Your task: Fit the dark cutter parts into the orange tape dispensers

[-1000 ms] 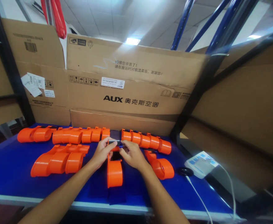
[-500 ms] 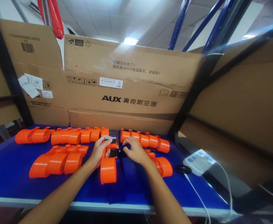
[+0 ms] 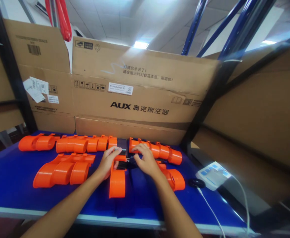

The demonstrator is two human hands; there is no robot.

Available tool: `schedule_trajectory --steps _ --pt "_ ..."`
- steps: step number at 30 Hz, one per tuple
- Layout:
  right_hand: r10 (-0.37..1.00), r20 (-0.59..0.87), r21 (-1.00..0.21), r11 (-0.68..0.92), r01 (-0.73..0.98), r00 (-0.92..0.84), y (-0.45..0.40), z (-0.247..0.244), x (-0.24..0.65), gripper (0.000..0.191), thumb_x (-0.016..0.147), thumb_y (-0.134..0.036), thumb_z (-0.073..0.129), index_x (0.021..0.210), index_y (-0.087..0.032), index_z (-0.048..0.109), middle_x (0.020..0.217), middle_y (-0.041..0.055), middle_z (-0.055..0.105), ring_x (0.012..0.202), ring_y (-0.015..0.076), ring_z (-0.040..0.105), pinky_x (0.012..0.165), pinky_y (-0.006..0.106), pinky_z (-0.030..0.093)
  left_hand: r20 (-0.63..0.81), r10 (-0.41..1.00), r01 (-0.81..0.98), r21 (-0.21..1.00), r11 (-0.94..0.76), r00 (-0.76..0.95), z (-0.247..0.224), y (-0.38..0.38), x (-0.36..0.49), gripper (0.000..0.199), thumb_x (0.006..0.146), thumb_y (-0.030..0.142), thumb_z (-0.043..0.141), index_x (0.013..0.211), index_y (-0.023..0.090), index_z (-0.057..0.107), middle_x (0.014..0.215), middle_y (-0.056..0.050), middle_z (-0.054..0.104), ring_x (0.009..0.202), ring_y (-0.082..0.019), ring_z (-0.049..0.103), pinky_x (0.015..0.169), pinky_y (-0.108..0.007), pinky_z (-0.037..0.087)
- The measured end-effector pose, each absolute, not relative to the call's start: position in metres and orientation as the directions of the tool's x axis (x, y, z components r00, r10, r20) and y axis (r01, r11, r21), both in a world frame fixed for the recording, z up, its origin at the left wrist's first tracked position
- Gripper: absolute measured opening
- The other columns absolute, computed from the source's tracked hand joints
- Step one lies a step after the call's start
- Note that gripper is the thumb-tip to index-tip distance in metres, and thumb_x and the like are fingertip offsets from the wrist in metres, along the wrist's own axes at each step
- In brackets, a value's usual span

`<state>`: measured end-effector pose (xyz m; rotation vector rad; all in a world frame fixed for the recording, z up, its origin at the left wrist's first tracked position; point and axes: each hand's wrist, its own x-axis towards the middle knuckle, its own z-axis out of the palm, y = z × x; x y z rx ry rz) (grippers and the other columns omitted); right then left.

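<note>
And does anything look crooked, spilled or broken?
Nothing looks spilled or broken; the orange piece in the left hand looks whole where visible. Only the slanting, overlapping white labels on the cardboard, at left, look odd, unlike the straighter label near its middle.

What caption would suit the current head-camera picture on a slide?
Left hand holds an orange part at a blue table, right hand close by, cardboard panel behind.
</note>
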<state>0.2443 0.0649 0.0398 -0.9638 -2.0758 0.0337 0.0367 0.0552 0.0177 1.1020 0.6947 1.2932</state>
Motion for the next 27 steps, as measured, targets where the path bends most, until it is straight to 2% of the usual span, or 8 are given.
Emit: schedule_trajectory --steps 3,7,10,15,21,27 --pt "0.627 0.676 -0.346 0.735 0.584 -0.388 0.058 0.045 0.241 0.022 0.091 -0.014 0.055 0.107 -0.022 0.068 0.105 0.0082 0.068 0.104 0.0267 0.061 0.095 0.046 0.048 0.176 0.967 -0.381 0.920 -0.096 0.182 0.017 0.056 0.037 0.044 0.077 0.059 0.073 0.085 0.018 0.059 0.065 -0.002 0.068 0.032 -0.005 0.041 0.034 -0.020 0.025" --pt "0.600 0.663 -0.341 0.774 0.533 -0.448 0.048 0.051 0.235 0.037 0.096 -0.024 0.059 0.133 -0.027 0.062 0.118 0.0088 0.066 0.112 0.0261 0.060 0.100 0.046 0.048 0.190 0.967 -0.372 0.921 -0.116 0.168 0.017 0.056 0.037 0.043 0.078 0.059 0.073 0.083 0.019 0.061 0.056 0.005 0.056 0.032 -0.006 0.039 0.033 -0.020 0.025" --pt "0.585 0.640 -0.319 0.792 0.521 -0.497 0.045 0.051 0.231 0.042 0.096 -0.027 0.061 0.139 -0.030 0.060 0.121 0.0086 0.064 0.113 0.0259 0.059 0.100 0.047 0.049 0.197 0.967 -0.368 0.921 -0.126 0.160 0.018 0.055 0.036 0.042 0.078 0.058 0.074 0.084 0.019 0.063 0.055 0.007 0.051 0.032 -0.005 0.039 0.032 -0.020 0.024" --pt "0.576 0.652 -0.313 0.797 0.516 -0.493 0.047 0.047 0.229 0.039 0.096 -0.028 0.064 0.135 -0.031 0.065 0.119 0.0085 0.065 0.111 0.0258 0.060 0.098 0.046 0.051 0.214 0.962 -0.346 0.927 -0.145 0.171 0.017 0.054 0.035 0.041 0.078 0.058 0.073 0.086 0.018 0.064 0.056 0.007 0.050 0.031 -0.005 0.038 0.032 -0.020 0.024" --pt "0.569 0.713 -0.328 0.788 0.522 -0.411 0.049 0.047 0.227 0.023 0.095 -0.029 0.065 0.117 -0.026 0.071 0.110 0.0085 0.069 0.105 0.0262 0.063 0.094 0.044 0.052 0.177 0.975 -0.407 0.907 -0.110 0.131 0.019 0.056 0.034 0.042 0.077 0.057 0.075 0.087 0.018 0.063 0.053 0.006 0.053 0.032 -0.007 0.040 0.034 -0.020 0.026" --pt "0.635 0.703 -0.284 0.663 0.692 -0.321 0.058 0.042 0.235 0.017 0.092 -0.028 0.064 0.108 -0.023 0.068 0.106 0.0093 0.071 0.102 0.0286 0.063 0.092 0.046 0.049 0.099 0.992 -0.550 0.834 -0.044 0.072 0.023 0.060 0.026 0.051 0.078 0.057 0.072 0.102 0.012 0.067 0.055 -0.002 0.064 0.034 -0.009 0.046 0.039 -0.021 0.032"
